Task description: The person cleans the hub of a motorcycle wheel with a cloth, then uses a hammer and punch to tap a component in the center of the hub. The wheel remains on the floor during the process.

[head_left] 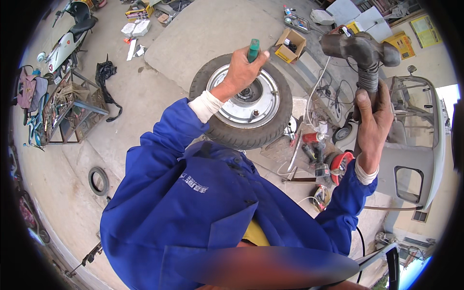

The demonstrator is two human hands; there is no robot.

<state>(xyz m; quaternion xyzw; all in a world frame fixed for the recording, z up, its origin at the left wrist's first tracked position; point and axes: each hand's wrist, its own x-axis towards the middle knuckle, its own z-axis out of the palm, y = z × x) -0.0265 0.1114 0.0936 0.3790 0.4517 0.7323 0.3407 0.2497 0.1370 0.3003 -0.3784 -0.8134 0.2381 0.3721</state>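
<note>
My left hand (240, 72) is closed around a tool with a green handle (253, 50), much like a screwdriver's. The handle's butt sticks up out of the fist; its lower end is hidden. Below that hand lies a wheel, its black tyre (285, 96) round a silver rim (270, 104) with a hub in the middle. At the right, my right hand (373, 121) grips a hammer (360, 50) by its handle. The heavy dark head is raised above the hand, and the neck beneath it is wrapped in wire or cord.
Right of the wheel are a red bottle (313, 137), a power tool (319, 162) and a red basin (342, 166). An open cardboard box (291, 45) and cables lie beyond. A grey vehicle (411, 159) stands far right. At left are a scrap rack (72, 113) and a scooter (67, 46).
</note>
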